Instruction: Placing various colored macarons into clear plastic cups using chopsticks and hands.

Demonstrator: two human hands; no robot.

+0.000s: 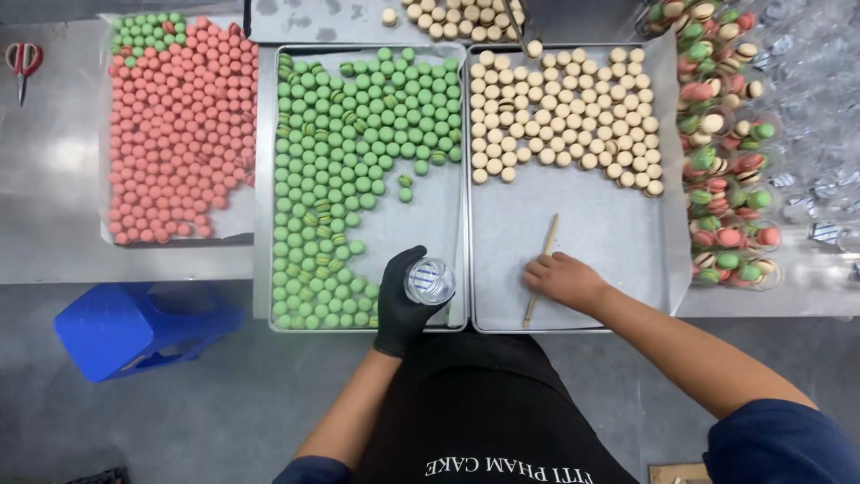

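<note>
Head view: gloved left hand point(400, 305) fingers wrapped round clear plastic cup point(429, 280), held over near edge of green macaron tray point(269, 179). Bare right hand point(563, 280) fingers curled loosely, resting on wooden stick point(540, 271) in cream macaron tray point(582, 305), well short of cream macarons point(564, 112).

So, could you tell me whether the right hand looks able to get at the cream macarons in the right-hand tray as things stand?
Probably yes. The right hand rests on the wooden stick on the tray's bare paper, and only open paper lies between it and the cream macarons further up the same tray.
</note>
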